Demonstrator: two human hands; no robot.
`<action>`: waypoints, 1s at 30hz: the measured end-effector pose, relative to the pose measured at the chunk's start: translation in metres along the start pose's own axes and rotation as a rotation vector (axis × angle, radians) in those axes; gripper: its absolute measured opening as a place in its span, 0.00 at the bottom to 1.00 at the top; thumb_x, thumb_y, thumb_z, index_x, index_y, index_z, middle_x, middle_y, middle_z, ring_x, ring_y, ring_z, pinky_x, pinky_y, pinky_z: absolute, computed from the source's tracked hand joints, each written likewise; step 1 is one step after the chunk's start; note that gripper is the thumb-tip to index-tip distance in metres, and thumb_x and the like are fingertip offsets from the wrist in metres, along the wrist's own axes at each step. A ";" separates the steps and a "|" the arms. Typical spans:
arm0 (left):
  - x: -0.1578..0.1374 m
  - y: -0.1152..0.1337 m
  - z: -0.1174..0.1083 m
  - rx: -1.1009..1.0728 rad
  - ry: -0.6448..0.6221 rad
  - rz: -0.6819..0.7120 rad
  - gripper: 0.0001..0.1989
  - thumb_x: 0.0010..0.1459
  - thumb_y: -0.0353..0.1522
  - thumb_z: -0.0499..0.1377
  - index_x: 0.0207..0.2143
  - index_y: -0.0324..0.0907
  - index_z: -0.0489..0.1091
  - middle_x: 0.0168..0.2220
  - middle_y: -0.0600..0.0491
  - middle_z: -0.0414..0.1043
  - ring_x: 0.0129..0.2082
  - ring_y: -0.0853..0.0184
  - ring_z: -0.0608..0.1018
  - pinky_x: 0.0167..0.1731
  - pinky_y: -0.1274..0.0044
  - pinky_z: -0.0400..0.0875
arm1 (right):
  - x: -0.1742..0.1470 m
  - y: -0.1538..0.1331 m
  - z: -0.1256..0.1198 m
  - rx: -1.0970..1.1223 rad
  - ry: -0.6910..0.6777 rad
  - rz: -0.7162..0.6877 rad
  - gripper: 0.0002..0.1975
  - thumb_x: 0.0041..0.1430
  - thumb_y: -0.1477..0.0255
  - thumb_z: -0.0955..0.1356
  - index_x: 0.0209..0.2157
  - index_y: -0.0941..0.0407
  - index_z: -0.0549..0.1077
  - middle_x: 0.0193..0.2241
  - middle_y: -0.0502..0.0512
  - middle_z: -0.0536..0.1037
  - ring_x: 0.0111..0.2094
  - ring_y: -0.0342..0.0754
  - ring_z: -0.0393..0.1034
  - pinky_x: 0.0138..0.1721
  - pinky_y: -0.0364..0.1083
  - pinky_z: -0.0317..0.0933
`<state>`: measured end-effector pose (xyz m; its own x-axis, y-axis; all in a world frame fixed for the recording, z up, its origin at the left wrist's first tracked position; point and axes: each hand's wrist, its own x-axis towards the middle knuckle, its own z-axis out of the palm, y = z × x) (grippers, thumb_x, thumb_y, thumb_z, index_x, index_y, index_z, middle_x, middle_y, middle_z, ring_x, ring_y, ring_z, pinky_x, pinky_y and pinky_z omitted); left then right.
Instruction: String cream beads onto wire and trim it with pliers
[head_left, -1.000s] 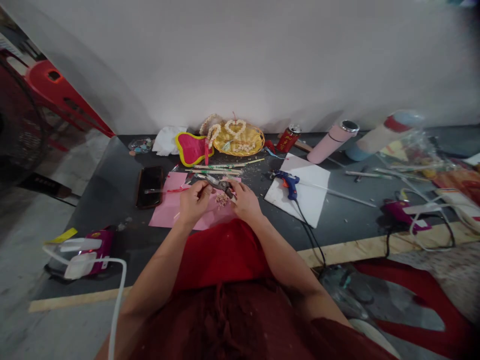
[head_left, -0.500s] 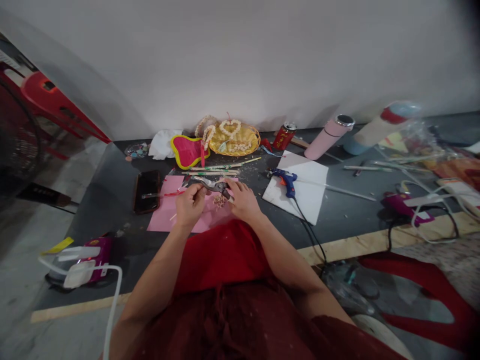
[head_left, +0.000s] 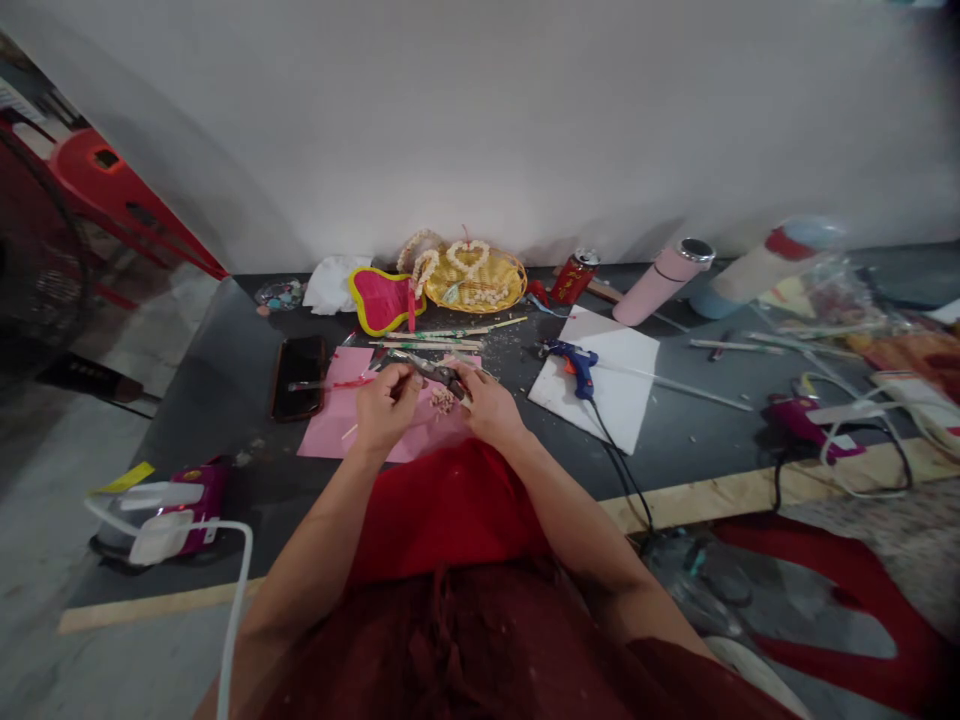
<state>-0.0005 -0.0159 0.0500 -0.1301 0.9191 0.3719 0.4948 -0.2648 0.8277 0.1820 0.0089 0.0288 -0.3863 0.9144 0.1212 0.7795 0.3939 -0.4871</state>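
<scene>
The plier-like tool (head_left: 435,373) is held above the pink paper (head_left: 319,437) on the counter (head_left: 251,500), between the 2 hands. Its handles are clasped in the grip of the right hand (head_left: 491,405), by which their ends are partly covered; its head is pointed toward the left hand (head_left: 388,408). In the left hand's grip, thumb and fingertips are brought close together just beside the head, but whether anything is pinched there cannot be told, the detail being too small. A heap of small pale pieces (head_left: 442,400) is seen on the paper between the hands, too fine to be counted.

Much of the paper is hidden by the hands and the left forearm. A phone (head_left: 291,365) is overlapped by a narrow clear item (head_left: 307,385) that is hard to make out. Beyond the hands, thin sticks (head_left: 431,345) are laid near a woven basket (head_left: 511,285). At the right, a blue glue gun (head_left: 577,368) is rested on a white board (head_left: 630,405), its cable lost past the counter's edge. Farther right, things under clear plastic (head_left: 836,295) are blurred, and a fan (head_left: 37,240) is cut off at the left.
</scene>
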 end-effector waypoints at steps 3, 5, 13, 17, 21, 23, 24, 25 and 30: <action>0.000 0.000 -0.002 0.025 -0.016 0.030 0.09 0.58 0.35 0.55 0.32 0.41 0.72 0.29 0.54 0.77 0.28 0.71 0.76 0.27 0.81 0.66 | 0.001 0.001 0.000 0.001 0.033 -0.009 0.27 0.56 0.74 0.63 0.58 0.52 0.59 0.52 0.57 0.70 0.52 0.53 0.64 0.52 0.50 0.58; 0.001 0.000 -0.002 0.051 -0.036 0.044 0.10 0.59 0.35 0.54 0.32 0.41 0.73 0.30 0.53 0.77 0.29 0.70 0.76 0.27 0.81 0.66 | 0.002 0.002 -0.001 -0.003 0.035 -0.026 0.28 0.56 0.73 0.63 0.59 0.52 0.58 0.54 0.58 0.68 0.53 0.53 0.63 0.53 0.51 0.57; 0.002 -0.004 -0.001 0.059 -0.104 0.062 0.11 0.60 0.35 0.53 0.32 0.42 0.73 0.30 0.52 0.77 0.28 0.70 0.75 0.28 0.80 0.65 | 0.004 0.009 -0.001 -0.032 -0.011 -0.046 0.31 0.57 0.70 0.63 0.61 0.54 0.55 0.56 0.60 0.66 0.54 0.55 0.61 0.53 0.53 0.57; 0.002 -0.004 -0.002 0.055 -0.120 0.076 0.12 0.61 0.35 0.52 0.31 0.42 0.73 0.28 0.54 0.76 0.23 0.72 0.72 0.25 0.81 0.62 | 0.004 0.010 -0.002 -0.027 -0.011 -0.047 0.29 0.57 0.70 0.63 0.61 0.54 0.56 0.56 0.60 0.67 0.53 0.55 0.62 0.52 0.53 0.57; 0.002 -0.002 -0.002 0.051 -0.110 0.081 0.12 0.61 0.35 0.52 0.31 0.41 0.73 0.27 0.54 0.77 0.22 0.72 0.71 0.24 0.81 0.61 | 0.004 0.009 -0.001 -0.003 0.015 -0.054 0.28 0.57 0.74 0.63 0.59 0.53 0.58 0.54 0.58 0.69 0.53 0.54 0.63 0.52 0.52 0.58; 0.002 -0.002 -0.002 0.056 -0.088 0.068 0.12 0.61 0.35 0.52 0.31 0.41 0.73 0.27 0.54 0.77 0.21 0.73 0.70 0.23 0.81 0.61 | 0.003 0.007 0.000 0.018 0.036 -0.059 0.27 0.57 0.75 0.62 0.59 0.53 0.59 0.53 0.57 0.70 0.52 0.52 0.64 0.52 0.51 0.58; 0.002 -0.002 -0.002 0.059 -0.080 0.058 0.12 0.61 0.35 0.52 0.31 0.41 0.73 0.27 0.54 0.77 0.20 0.73 0.70 0.23 0.81 0.60 | 0.002 0.006 0.001 0.027 0.036 -0.055 0.27 0.56 0.76 0.62 0.59 0.53 0.59 0.52 0.57 0.71 0.52 0.52 0.64 0.52 0.50 0.59; 0.002 -0.003 -0.002 0.061 -0.075 0.049 0.12 0.61 0.35 0.52 0.31 0.41 0.73 0.27 0.54 0.77 0.20 0.74 0.69 0.22 0.81 0.60 | 0.001 0.005 0.002 0.033 0.028 -0.045 0.27 0.56 0.75 0.62 0.58 0.53 0.59 0.51 0.58 0.71 0.51 0.52 0.65 0.51 0.50 0.59; 0.002 -0.002 -0.002 0.063 -0.049 0.045 0.12 0.60 0.36 0.53 0.32 0.40 0.73 0.28 0.54 0.76 0.23 0.73 0.72 0.24 0.82 0.62 | 0.000 0.001 0.004 0.021 -0.027 0.010 0.28 0.55 0.74 0.63 0.58 0.54 0.60 0.50 0.60 0.71 0.50 0.53 0.67 0.50 0.49 0.61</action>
<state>-0.0037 -0.0143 0.0504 -0.0649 0.9205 0.3854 0.5527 -0.2884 0.7819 0.1810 0.0089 0.0246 -0.3921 0.9152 0.0927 0.7727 0.3824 -0.5066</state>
